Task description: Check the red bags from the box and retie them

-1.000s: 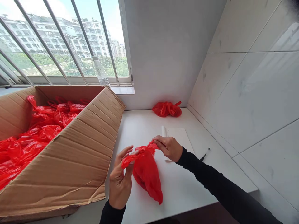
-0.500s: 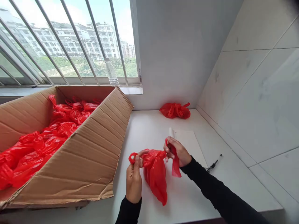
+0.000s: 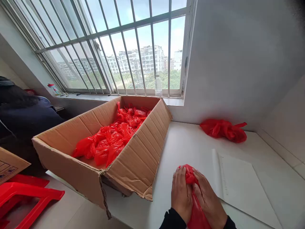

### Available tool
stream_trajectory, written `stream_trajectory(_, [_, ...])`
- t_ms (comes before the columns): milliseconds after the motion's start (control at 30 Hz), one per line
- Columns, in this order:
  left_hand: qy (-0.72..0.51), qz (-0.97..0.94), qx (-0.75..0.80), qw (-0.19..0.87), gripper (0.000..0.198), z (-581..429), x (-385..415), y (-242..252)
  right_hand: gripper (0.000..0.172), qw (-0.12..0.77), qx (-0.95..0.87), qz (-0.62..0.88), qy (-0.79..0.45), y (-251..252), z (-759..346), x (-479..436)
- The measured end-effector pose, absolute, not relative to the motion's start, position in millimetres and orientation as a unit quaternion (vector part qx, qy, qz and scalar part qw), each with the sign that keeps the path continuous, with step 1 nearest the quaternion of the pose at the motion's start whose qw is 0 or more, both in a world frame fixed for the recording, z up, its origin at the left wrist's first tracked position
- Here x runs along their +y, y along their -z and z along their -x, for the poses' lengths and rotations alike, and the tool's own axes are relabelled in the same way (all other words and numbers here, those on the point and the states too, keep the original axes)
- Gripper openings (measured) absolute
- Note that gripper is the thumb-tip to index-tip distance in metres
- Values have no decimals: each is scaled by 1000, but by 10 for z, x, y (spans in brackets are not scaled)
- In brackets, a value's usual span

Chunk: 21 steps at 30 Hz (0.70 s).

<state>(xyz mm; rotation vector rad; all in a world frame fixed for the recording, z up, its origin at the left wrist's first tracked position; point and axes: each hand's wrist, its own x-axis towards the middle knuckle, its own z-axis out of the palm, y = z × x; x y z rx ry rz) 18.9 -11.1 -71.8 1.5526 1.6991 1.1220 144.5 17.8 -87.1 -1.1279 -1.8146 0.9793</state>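
A knotted red plastic bag (image 3: 197, 211) is at the near part of the white table, between my two hands. My left hand (image 3: 181, 194) presses on its left side with the fingers together. From the right, my right hand (image 3: 209, 198) lies against the same bag, its fingers angled across it. Red plastic shows in the gap between the hands and above the fingertips. What is inside the bag cannot be seen. To the right of my hands lies an open notebook (image 3: 247, 184) with white pages.
A big cardboard box (image 3: 140, 162) holding several red bags (image 3: 111, 136) stands at left. Another red bag (image 3: 224, 129) lies by the wall. A bottle (image 3: 158, 86) stands on the sill. A red plastic stool (image 3: 35, 194) and a person (image 3: 28, 111) are farther left.
The view has swung left. My hands, previously apart and pulling the bag's handle ends, have come together around the bag's sides.
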Motion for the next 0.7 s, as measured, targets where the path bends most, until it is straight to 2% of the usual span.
stream_trajectory(200, [-444, -482, 710, 257, 51, -2, -325, 464, 50, 382, -633, 521, -426, 811, -1590, 257])
stream_trajectory(267, [-443, -409, 730, 322, 54, 59, -404, 362, 51, 408, -596, 552, -417, 735, -1595, 245])
stream_trajectory(367, [-464, -355, 667, 462, 56, 63, -381, 292, 50, 430, -556, 535, -469, 627, -1497, 140])
stream_trajectory(433, [-495, -343, 609, 516, 50, -16, -279, 266, 48, 435, -533, 486, -540, 572, -1427, 49])
stream_trajectory(567, [-547, -312, 559, 539, 28, -257, -89, 73, 47, 460, -434, 434, -642, 541, -1525, 40])
stream_trajectory(700, [-561, -325, 527, 549, 20, -264, -72, -557, 56, 522, -334, 428, -658, 568, -1879, 339])
